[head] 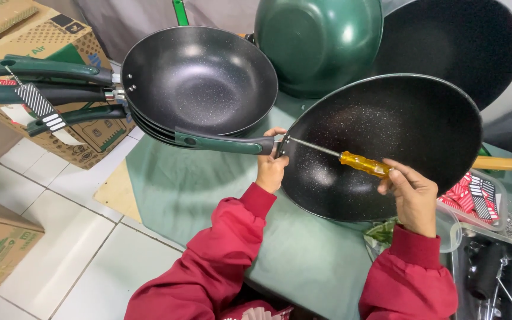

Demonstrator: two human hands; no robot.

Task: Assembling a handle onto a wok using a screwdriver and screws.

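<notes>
Two red sleeves [220,261] fill the near edge of the view, reaching out over a bench [303,255] covered with a green cloth. The right hand [413,198] has its grip pinched around the amber handle of a screwdriver [362,164], whose shaft runs across the inside of a tilted black pan [398,136] to the rim. There the left hand [271,166] is closed on the joint where a dark green handle [226,143] meets the pan wall. By my reading, the handle is being screwed on, and the next move calls for a steady tip in the screw while the left hand keeps the handle square.

A stack of finished pans [200,80] sits just behind, its rim crowding the handle. Cardboard boxes [37,35] stand to the left, a green pan [318,44] leans at the back, and clear tubs [487,237] of parts lie at right.
</notes>
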